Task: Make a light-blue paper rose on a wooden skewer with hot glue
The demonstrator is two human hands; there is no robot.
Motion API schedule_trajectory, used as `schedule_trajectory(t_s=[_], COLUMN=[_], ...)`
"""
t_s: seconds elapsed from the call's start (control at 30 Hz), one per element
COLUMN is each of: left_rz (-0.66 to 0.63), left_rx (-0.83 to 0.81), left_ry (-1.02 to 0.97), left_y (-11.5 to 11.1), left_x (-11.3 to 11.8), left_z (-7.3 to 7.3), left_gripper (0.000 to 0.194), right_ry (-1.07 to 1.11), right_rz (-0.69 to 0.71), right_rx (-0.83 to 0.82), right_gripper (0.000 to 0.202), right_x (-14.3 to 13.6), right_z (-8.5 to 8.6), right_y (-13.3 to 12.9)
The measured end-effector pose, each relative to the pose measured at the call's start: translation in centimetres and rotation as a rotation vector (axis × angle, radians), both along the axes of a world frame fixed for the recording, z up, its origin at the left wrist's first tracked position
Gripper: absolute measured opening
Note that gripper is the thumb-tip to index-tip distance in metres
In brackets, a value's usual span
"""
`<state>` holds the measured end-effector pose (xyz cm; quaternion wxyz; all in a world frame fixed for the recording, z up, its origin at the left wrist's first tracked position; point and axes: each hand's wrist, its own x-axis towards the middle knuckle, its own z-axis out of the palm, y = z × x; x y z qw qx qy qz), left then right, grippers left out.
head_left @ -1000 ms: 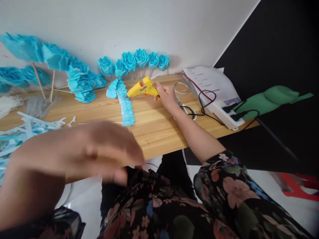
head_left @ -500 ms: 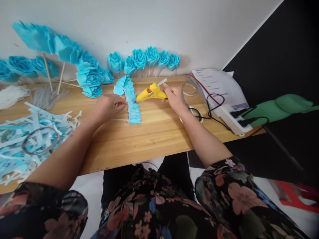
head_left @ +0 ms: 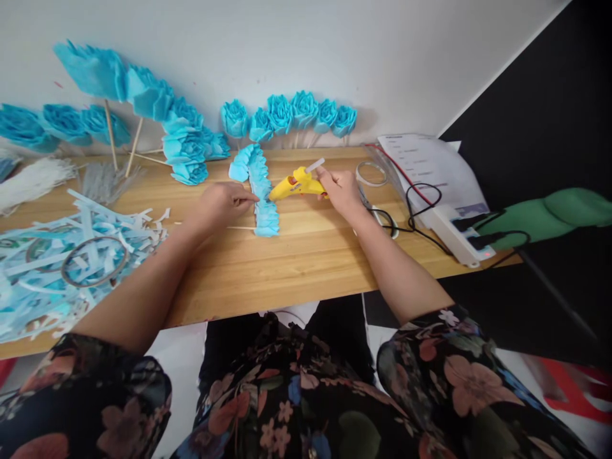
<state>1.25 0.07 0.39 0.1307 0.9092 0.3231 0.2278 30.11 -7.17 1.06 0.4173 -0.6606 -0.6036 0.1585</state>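
My right hand (head_left: 338, 189) is wrapped round a yellow glue gun (head_left: 299, 183) with a clear glue stick in its back end. The gun's nozzle points left and meets the right edge of a ruffled blue paper strip (head_left: 261, 185) lying on the table. My left hand (head_left: 227, 203) is pinched at the strip's left edge, its fingertips on the paper. A thin wooden stick (head_left: 243, 227) lies by the strip's lower end, partly hidden under my left hand.
Blue paper roses (head_left: 292, 111) on sticks stand along the wall. Paper scraps (head_left: 81, 268) with a ring cover the left of the wooden table (head_left: 287, 274). At right are a power strip (head_left: 461, 236), black cables, a printed sheet (head_left: 430, 166) and a tape roll (head_left: 371, 173).
The whole view has shifted, so things appear further right. My left fingertips and the glue gun's nozzle now sit a little lower along the blue strip.
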Motion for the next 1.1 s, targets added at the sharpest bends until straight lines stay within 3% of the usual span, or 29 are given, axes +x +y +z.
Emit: schedule_trajectory(t_s=[0.2, 0.8, 1.1], left_rz=[0.033, 0.053, 0.047], left_rx=[-0.013, -0.065, -0.085], left_ry=[0.035, 0.214, 0.232], left_y=[0.2, -0.1, -0.4], left_x=[-0.1, -0.2, 0.2], left_z=[-0.4, 0.6, 0.9], left_gripper=[0.038, 0.045, 0.044], right_ry=[-0.025, -0.075, -0.284], right_rz=[-0.022, -0.062, -0.077], right_rx=[-0.001, -0.025, -0.066], right_gripper=[0.065, 0.064, 0.069], right_x=[0.1, 0.8, 1.4], right_z=[0.0, -0.5, -0.4], right_y=[0.1, 0.6, 0.6])
